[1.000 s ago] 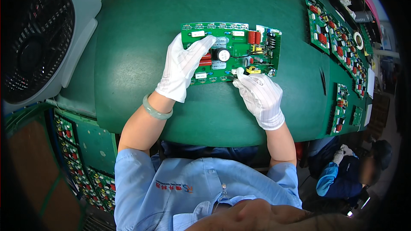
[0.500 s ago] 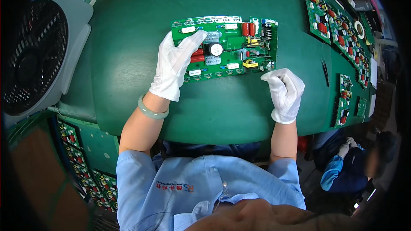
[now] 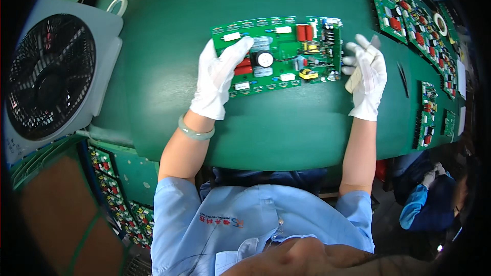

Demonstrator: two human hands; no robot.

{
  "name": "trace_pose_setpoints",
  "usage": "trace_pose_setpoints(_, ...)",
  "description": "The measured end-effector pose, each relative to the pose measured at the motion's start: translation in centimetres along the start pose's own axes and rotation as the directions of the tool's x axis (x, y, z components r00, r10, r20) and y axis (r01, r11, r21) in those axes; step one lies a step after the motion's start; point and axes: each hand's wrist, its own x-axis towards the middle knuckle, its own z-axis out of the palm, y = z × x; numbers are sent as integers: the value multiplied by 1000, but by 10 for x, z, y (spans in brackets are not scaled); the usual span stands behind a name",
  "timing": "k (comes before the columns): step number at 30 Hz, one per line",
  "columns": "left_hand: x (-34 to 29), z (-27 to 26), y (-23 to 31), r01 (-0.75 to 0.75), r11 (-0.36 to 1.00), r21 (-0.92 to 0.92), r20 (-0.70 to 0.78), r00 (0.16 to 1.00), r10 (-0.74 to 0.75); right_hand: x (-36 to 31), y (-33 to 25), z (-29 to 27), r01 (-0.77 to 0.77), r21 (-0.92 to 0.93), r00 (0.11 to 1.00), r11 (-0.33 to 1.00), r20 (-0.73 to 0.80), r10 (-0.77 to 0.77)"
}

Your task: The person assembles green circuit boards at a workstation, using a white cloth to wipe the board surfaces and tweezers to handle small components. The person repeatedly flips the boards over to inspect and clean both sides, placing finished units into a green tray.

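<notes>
Head view: green table (image 3: pixel 286 135) fills the middle. Grey box fan (image 3: pixel 51 76) at its left edge. Row of populated boards (image 3: pixel 422 38) along the upper right. Main circuit board (image 3: pixel 284 51) sits mid-table in front of the person, component side up, slightly skewed; can't tell if it's flat on the surface. Left hand (image 3: pixel 217 79), white-gloved, grips its left side, thumb across the top. Right hand (image 3: pixel 368 79), also gloved, is just off the board's right edge, fingers partly spread, holding a pale-handled tool (image 3: pixel 353 81) with a grey flat tip pointing away; fingertip contact with the board unclear. Narrow board (image 3: pixel 427 115) farther right. Dark tweezers (image 3: pixel 403 79) between it and the right hand.
</notes>
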Motion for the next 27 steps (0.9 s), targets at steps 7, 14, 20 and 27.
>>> trace_pose_setpoints(7, 1, -6, -1, -4, 1000, -29, 68, 998, 6, 6, 8, -13, -271, -50, 947, 961, 168, 275)
trace_pose_setpoints(14, 4, -9, 7, 183, 964, -194, 102, 981, -166, 5, 8, -11, -207, -136, 957, 969, 176, 230)
trace_pose_setpoints(20, 7, -17, -3, 100, 993, -64, 42, 994, -97, 6, 11, -14, -212, -83, 955, 974, 194, 224)
trace_pose_setpoints(27, 9, -18, -8, 10, 999, 43, -14, 1000, -9, 6, 11, -14, -246, -28, 952, 969, 184, 247)
